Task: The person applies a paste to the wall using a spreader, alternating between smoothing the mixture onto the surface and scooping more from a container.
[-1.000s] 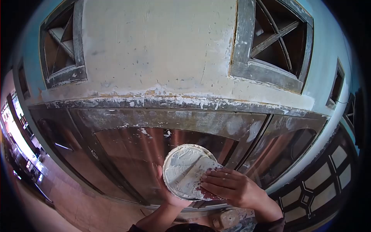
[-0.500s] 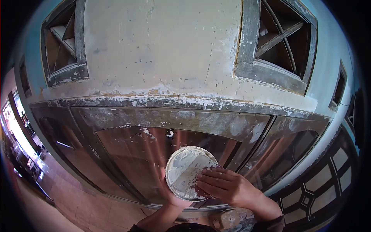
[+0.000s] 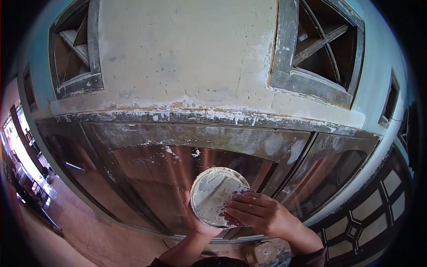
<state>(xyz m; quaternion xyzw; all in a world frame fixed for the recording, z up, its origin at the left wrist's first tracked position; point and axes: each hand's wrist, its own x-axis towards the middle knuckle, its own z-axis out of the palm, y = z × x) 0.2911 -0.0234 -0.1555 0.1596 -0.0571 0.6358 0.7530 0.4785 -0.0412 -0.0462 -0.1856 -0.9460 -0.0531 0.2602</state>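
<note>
Left hand (image 3: 201, 225) seemingly cups dish (image 3: 218, 169); right hand (image 3: 263, 215) palm-down

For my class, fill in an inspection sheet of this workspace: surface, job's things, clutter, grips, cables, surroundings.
Surface: cream wall scuffed and dark-marked; dark ledge beneath it streaked white.
Job's things: round container with pale paste; flat tool, smeared, over the container.
Clutter: brownish block-like object at the bottom edge; too unclear to name.
Grips: left grip holds the container; right grip holds the flat tool.
Cables: thin dark line at far right, possibly a cable; too small to tell.
Surroundings: wooden frame with crossed bars at upper right; glass panel below the ledge; tiled floor at lower left.
</note>
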